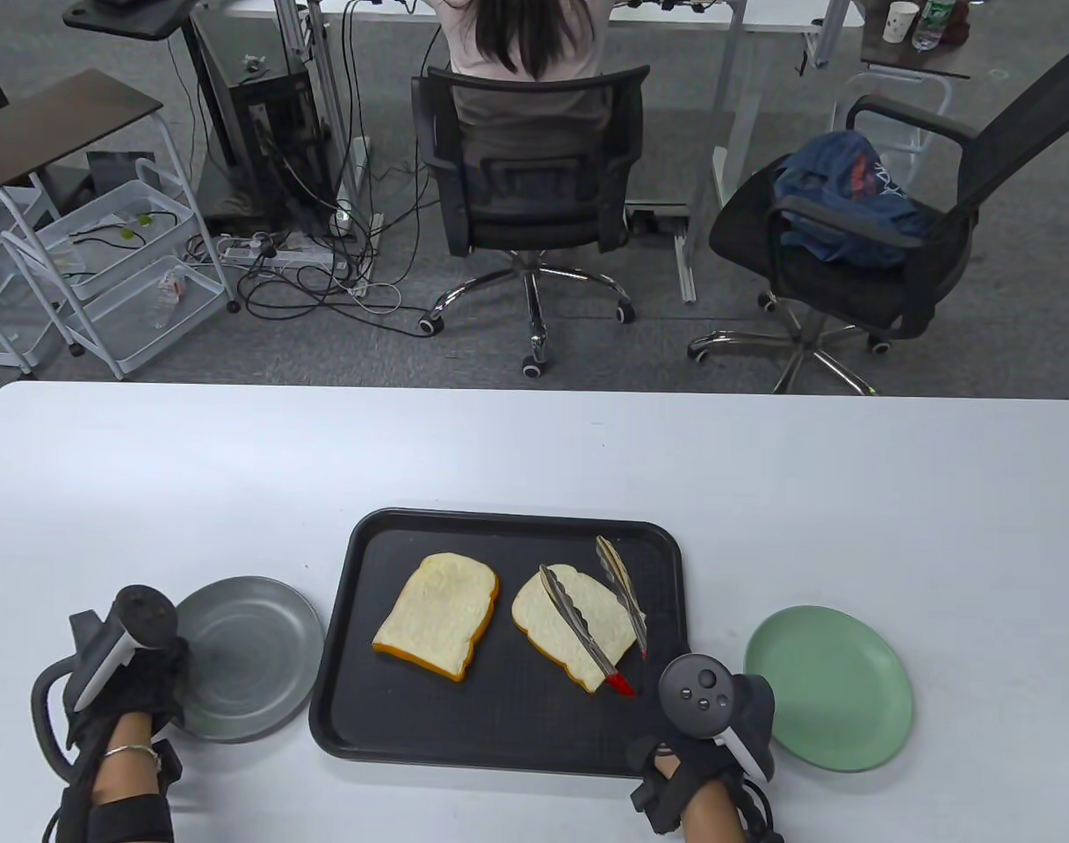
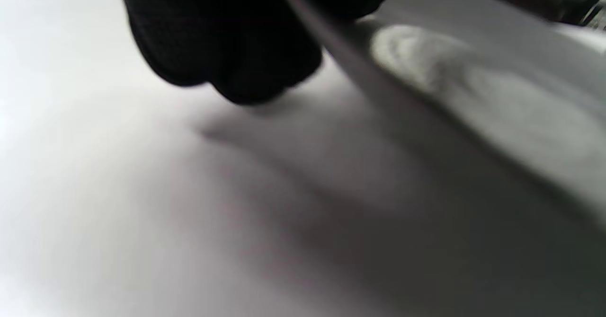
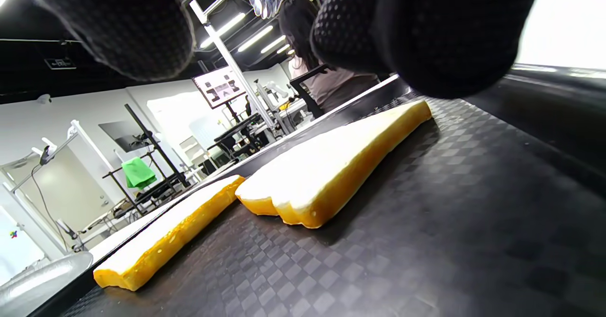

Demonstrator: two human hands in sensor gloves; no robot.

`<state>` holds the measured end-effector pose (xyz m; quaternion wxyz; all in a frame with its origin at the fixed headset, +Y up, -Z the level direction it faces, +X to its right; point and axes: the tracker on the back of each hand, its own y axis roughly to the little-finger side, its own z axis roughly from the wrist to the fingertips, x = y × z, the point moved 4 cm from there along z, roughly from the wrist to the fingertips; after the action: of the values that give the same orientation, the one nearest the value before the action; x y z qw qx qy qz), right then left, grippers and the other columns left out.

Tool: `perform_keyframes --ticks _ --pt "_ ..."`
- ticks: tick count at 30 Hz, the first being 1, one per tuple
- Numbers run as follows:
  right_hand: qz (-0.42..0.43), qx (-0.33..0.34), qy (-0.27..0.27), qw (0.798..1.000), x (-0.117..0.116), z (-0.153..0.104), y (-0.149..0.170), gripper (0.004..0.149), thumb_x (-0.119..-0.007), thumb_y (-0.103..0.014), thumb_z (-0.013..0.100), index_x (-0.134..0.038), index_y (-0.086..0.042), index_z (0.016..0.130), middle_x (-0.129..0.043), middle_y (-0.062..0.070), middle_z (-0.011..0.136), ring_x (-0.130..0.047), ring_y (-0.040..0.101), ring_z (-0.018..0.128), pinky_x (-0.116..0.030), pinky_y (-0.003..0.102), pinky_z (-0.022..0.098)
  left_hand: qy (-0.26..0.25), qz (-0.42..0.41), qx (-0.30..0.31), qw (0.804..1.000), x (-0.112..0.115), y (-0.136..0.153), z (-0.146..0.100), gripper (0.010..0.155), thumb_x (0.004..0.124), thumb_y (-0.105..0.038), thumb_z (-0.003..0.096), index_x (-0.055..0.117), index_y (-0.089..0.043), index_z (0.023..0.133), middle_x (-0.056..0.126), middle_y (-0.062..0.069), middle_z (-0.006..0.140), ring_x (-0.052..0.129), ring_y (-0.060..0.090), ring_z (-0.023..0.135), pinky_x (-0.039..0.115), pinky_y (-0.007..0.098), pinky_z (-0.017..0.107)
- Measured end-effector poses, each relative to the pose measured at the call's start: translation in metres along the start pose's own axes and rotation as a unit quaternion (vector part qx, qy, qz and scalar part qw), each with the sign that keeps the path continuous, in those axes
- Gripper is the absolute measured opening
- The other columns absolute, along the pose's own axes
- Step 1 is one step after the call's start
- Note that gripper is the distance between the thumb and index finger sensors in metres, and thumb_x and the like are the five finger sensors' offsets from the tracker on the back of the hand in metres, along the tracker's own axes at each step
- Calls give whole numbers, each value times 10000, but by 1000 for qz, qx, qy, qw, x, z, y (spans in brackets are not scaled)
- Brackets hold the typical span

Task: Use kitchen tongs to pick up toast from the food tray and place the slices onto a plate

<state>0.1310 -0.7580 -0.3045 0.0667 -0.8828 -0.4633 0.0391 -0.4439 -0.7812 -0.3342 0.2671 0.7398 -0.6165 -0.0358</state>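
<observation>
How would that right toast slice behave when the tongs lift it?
The right slice looks thick and holds a flat, even edge, so it is probably stiff rather than floppy. It likely weighs little. The tongs straddle it, so it may pivot if pinched off-centre.

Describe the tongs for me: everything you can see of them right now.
The kitchen tongs are metal, with two long scalloped arms and red tips at the handle end near the right hand. They lie spread in a narrow V on the black food tray: one arm rests across the right toast slice, the other runs along its right edge. Whether the right hand's grip has closed on the red end cannot be told; the tracker hides it.
</observation>
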Motion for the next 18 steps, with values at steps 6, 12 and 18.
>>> perform_keyframes --ticks 6,12,18 --pt "0 1 -5 1000 -1 0 -1 1055 -872 -536 287 -336 76 959 -625 366 809 -873 338 453 -855 412 257 -35 -1 32 999 -29 -10 -16 475 645 -338 695 571 -86 1091 954 12 777 1062 149 539 974 254 427" --pt "8 0 -9 1000 -2 0 0 1056 -871 -536 287 -334 76 959 -624 367 809 -872 340 452 -854 413 256 -77 -37 62 994 -65 -17 -40 481 631 -314 705 541 -80 1115 949 23 782 1067 140 495 975 229 382" --pt "12 -4 -10 1000 -1 -1 1 1056 -868 -538 289 -332 77 959 -622 369 808 -873 339 449 -854 411 252 -79 -140 131 978 -64 -38 -54 507 619 -290 714 497 -87 1163 930 35 806 1055 156 491 961 244 378"
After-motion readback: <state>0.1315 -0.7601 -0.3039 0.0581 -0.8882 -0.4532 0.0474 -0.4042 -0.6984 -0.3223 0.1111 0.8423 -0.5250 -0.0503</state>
